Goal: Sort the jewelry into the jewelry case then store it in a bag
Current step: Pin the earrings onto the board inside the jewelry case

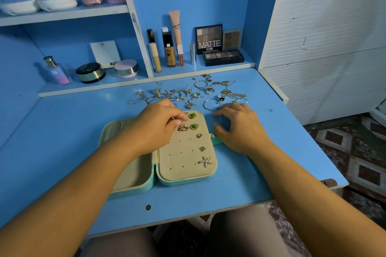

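Observation:
A mint-green jewelry case (146,185) lies open on the blue desk. Its beige earring panel (183,152) carries two green studs (194,126), a gold leaf-shaped earring (182,127), two small gold pieces and a starfish earring (205,161). My left hand (154,125) hovers over the panel's upper left, fingertips pinched on a thin earring post beside the leaf earring. My right hand (238,125) rests on the desk at the case's right edge, fingers spread, holding nothing. Loose rings, hoops and chains (194,94) lie scattered behind the case.
Behind the jewelry, shelf compartments hold cosmetics: tubes and bottles (169,48), eyeshadow palettes (221,56), compacts (89,72) and a perfume bottle (56,71). The desk's front edge (188,215) is just above my knees. A white slatted wall (323,37) stands at the right.

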The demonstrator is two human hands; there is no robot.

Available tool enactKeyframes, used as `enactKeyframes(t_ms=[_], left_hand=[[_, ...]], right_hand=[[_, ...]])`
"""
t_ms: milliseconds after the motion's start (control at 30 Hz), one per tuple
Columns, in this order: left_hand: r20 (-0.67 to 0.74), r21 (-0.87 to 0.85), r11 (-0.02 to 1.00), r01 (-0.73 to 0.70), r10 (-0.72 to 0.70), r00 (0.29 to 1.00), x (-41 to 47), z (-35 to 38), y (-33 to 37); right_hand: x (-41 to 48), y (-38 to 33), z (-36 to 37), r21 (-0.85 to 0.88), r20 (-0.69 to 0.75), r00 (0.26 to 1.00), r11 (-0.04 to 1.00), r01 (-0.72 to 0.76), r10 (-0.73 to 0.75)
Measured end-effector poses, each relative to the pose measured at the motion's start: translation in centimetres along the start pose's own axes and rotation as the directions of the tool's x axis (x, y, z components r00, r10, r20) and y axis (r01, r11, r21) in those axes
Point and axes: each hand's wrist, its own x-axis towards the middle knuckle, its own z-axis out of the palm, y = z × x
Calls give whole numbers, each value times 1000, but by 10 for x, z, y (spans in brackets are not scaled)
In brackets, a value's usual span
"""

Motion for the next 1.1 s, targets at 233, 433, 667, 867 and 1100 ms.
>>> enactKeyframes(t_ms=[233, 433, 667, 867, 1100], left_hand=[[56, 88, 995, -49, 44, 997, -31, 4, 9], [61, 137, 990, -41, 33, 998, -44, 6, 11], [137, 186, 982, -5, -21, 990, -58, 5, 20], [166, 220, 976, -7, -30, 986, -57, 7, 18], [177, 243, 968, -66, 23, 984, -52, 7, 17]], right_hand=[[0, 0, 1, -2, -15, 1000, 1000, 3, -3], [-2, 0, 1, 21, -37, 999, 1000, 22, -21], [-13, -4, -9, 223, -107, 990, 968, 114, -92], [-24, -8, -11, 231, -63, 983, 956, 180, -170], [-26, -12, -5, 215, -98, 969, 945, 245, -229]])
